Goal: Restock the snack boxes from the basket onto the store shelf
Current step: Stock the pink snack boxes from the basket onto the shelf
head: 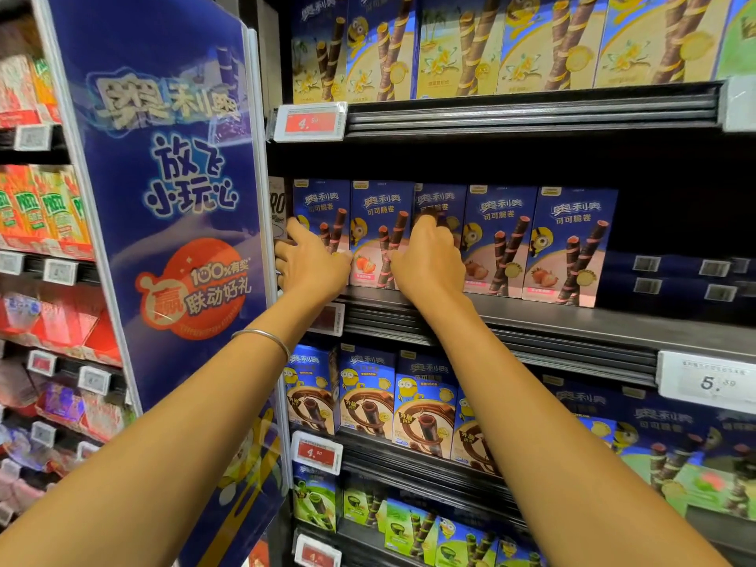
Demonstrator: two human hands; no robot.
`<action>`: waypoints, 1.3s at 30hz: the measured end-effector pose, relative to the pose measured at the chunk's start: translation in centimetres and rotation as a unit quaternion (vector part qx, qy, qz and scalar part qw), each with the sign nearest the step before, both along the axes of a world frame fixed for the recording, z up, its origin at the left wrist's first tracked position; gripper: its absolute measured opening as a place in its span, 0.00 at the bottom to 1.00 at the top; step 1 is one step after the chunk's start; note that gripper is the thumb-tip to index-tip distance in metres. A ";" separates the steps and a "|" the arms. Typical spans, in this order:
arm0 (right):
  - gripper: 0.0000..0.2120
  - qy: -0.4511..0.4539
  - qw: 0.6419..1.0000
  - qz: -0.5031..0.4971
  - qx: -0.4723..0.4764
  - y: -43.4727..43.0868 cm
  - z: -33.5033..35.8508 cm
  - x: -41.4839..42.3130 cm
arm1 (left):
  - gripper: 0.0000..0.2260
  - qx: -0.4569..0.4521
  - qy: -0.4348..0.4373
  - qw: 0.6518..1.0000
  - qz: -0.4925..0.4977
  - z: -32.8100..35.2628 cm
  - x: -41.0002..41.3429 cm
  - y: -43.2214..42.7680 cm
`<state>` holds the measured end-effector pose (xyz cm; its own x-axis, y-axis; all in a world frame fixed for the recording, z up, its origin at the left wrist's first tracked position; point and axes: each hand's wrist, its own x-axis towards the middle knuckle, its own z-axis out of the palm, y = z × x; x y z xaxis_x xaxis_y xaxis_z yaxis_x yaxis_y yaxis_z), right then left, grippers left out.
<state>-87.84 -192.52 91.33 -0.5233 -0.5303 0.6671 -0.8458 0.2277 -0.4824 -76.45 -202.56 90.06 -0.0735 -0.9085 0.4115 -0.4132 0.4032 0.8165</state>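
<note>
Snack boxes (501, 239), blue, upright in a shelf (572, 321) row; left hand (313, 263) spread open against leftmost, right hand (429, 261) gripping third box (439, 198).

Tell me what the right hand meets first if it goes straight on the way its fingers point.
Likely the third strawberry box from the left, set slightly back in its row; the fingers of the right hand may already touch it.

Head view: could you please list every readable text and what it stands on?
"奥利奥": blue banner
"放飞小玩心": blue banner
"100%有奖": blue banner
"奥利奥 可可脆卷": snack boxes
"4.90": red price tag
"5.": white price tag, rest blurred
Grey shelf tags: too blurred.
</note>
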 end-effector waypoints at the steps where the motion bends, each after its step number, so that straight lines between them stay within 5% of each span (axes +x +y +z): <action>1: 0.17 -0.003 1.000 0.003 0.001 0.0 0.0 0.0 | 0.47 -0.002 0.000 1.000 -0.002 0.0 0.0 0.1; 12: 0.15 -0.181 0.975 0.121 -0.048 1.7 -0.1 -1.6 | 0.50 0.003 0.015 0.999 -0.044 0.0 0.3 0.9; 24: 0.14 -0.307 0.933 0.150 -0.111 5.2 -0.2 -1.4 | 0.43 -0.011 0.077 0.993 -0.092 0.2 1.5 3.2; 28: 0.08 -0.368 0.898 0.173 -0.169 10.2 -0.4 -1.2 | 0.35 -0.082 0.221 0.958 -0.161 -1.0 1.9 7.2; 32: 0.18 -0.413 0.864 0.172 -0.230 16.4 -2.4 -0.8 | 0.25 -0.041 0.358 0.896 -0.260 -4.1 1.6 11.0; 39: 0.19 -0.480 0.856 0.055 -0.184 29.8 -15.0 -0.1 | 0.18 0.100 0.283 0.877 -0.375 -19.3 2.0 22.1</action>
<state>-87.91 -162.72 76.35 -0.8840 -0.4587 0.0905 -0.0260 -0.1450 -0.9891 -74.41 -180.43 70.74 -0.5170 -0.7503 0.4121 0.4002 0.2136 0.8912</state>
